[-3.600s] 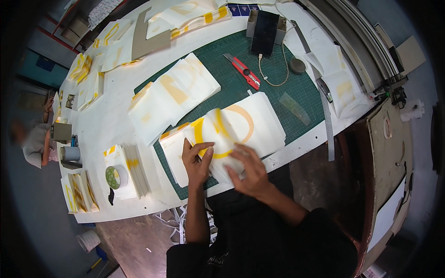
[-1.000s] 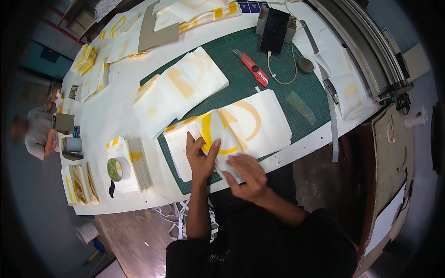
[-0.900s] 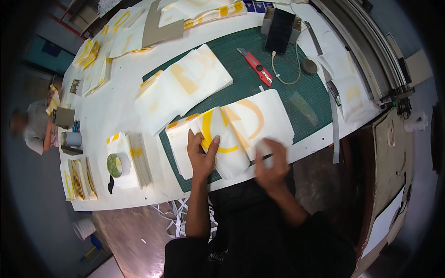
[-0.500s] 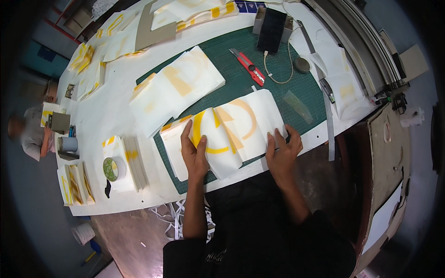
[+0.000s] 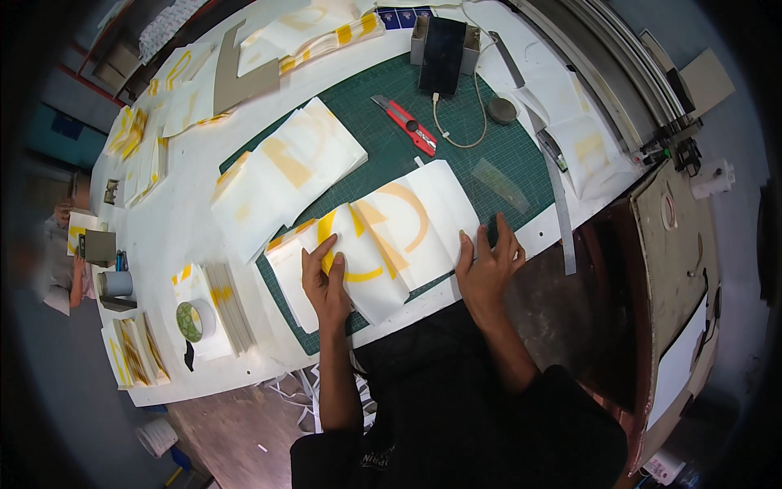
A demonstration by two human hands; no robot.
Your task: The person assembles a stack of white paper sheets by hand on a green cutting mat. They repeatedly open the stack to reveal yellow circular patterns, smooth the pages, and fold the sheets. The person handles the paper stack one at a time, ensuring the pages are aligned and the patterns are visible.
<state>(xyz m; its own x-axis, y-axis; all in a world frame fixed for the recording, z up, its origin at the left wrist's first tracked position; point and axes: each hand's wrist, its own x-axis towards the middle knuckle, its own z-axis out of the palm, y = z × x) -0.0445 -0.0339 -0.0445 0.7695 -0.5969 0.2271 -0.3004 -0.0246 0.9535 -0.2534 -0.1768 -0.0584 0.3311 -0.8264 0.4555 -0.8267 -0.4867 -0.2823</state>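
Both hands flat, fingers spread – left hand pins the folded white sheet with yellow curves on the green cutting mat, right hand presses its right edge. Looks like smoothing the sheet; next needs even pressure along the fold.

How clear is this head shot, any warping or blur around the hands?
Head view: strong fisheye bend, with the table edge curving and dark corners. Left hand and right hand on the white sheets look sharp. Even light, no glare.
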